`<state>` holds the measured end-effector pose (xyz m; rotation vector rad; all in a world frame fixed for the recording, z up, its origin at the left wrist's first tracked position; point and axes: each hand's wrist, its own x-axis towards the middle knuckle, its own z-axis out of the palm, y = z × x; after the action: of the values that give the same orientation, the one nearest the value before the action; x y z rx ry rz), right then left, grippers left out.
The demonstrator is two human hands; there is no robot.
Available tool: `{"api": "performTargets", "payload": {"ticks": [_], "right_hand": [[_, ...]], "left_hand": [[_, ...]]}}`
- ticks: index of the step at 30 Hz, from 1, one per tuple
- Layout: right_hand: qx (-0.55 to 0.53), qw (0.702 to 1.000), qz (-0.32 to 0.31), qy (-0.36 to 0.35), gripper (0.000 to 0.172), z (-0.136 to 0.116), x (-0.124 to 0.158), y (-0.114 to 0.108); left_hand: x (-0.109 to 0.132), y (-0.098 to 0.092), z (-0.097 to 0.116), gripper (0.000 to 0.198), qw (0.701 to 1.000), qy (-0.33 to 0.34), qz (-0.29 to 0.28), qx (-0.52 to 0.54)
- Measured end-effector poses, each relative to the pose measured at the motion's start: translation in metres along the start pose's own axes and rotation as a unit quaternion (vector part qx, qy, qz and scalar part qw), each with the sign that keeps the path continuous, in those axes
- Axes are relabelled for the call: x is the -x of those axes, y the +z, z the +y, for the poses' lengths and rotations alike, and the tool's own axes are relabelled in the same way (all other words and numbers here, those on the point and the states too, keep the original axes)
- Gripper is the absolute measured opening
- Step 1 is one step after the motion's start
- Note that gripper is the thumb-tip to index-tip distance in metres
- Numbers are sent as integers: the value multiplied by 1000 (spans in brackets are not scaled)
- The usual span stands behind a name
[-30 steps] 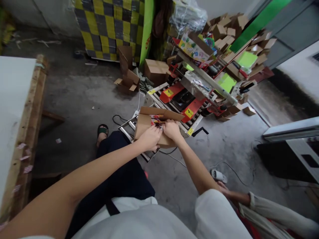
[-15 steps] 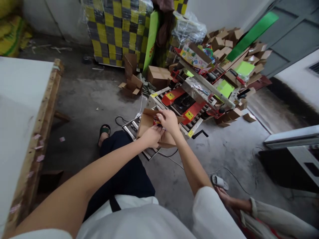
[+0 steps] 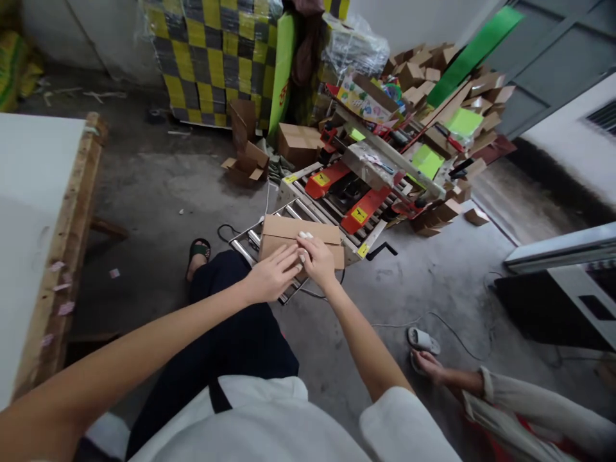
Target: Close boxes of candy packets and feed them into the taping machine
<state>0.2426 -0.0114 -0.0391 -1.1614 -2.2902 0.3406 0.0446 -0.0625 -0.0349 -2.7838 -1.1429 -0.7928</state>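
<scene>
A cardboard box (image 3: 301,230) rests on the near end of a roller conveyor (image 3: 250,245), its top flaps folded down over the opening. My left hand (image 3: 273,273) lies on the near flap with its fingers stretched out. Beside it, my right hand (image 3: 317,260) presses on the top near the seam, fingers slightly bent and apart, with whitish coverings on the fingertips. Neither hand grips anything that I can see. The flaps hide what is inside the box.
Beyond the box stands a carton-sealing machine (image 3: 356,215) with red side belts and a black crank (image 3: 382,250). Many cartons (image 3: 418,70) are heaped behind it. A white table (image 3: 38,186) is at left. Another person's foot (image 3: 428,366) and a cable are at right.
The box's flaps have gone from raised to folded down, covering the red item seen inside. My hands have moved from inside the opening onto the top. The view has shifted slightly.
</scene>
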Motion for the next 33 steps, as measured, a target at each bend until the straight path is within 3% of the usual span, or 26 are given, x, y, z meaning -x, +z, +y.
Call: {"api": "performTargets", "payload": {"ticks": [2, 4, 6, 8, 11, 14, 16, 18, 20, 22, 24, 27, 30, 33], "right_hand": [[1, 1000, -7, -12, 41, 5, -3, -1], [-7, 999, -28, -39, 41, 18, -11, -6], [-11, 996, -58, -68, 39, 36, -24, -14], [7, 994, -78, -73, 35, 54, -36, -21], [68, 997, -11, 26, 41, 59, -35, -20], [84, 978, 88, 172, 57, 27, -8, 3], [66, 976, 72, 193, 71, -6, 17, 19], [59, 984, 20, 165, 89, -31, 34, 27], [73, 988, -24, 137, 94, -39, 36, 27], [93, 987, -47, 118, 87, -25, 23, 21], [106, 987, -55, 103, 84, 4, -2, 10], [105, 986, -41, 122, 78, 51, -47, -22], [62, 987, -14, 148, 66, 90, -88, -53], [51, 988, 68, 128, 75, 127, -110, -45]], "left_hand": [[-7, -18, -22, 36, 999, -48, 18, 8], [-28, -29, -53, 38, 986, -168, 3, 20], [-53, -28, -79, 47, 956, -277, -74, 61], [-69, -17, -90, 51, 931, -320, -141, 98], [-70, 3, -74, 52, 923, -340, -146, 103], [-53, 14, -42, 53, 914, -381, -104, 90], [-43, 14, -24, 52, 909, -401, -84, 75], [-39, 11, -16, 54, 903, -415, -94, 60], [-40, 10, -18, 55, 895, -427, -114, 58], [-46, 14, -25, 57, 893, -428, -116, 77], [-55, 22, -32, 57, 891, -426, -96, 121], [-59, 25, -27, 53, 896, -388, -80, 199], [-41, 7, -16, 50, 916, -337, -92, 196], [8, -31, -27, 48, 933, -340, -69, 94]]}}
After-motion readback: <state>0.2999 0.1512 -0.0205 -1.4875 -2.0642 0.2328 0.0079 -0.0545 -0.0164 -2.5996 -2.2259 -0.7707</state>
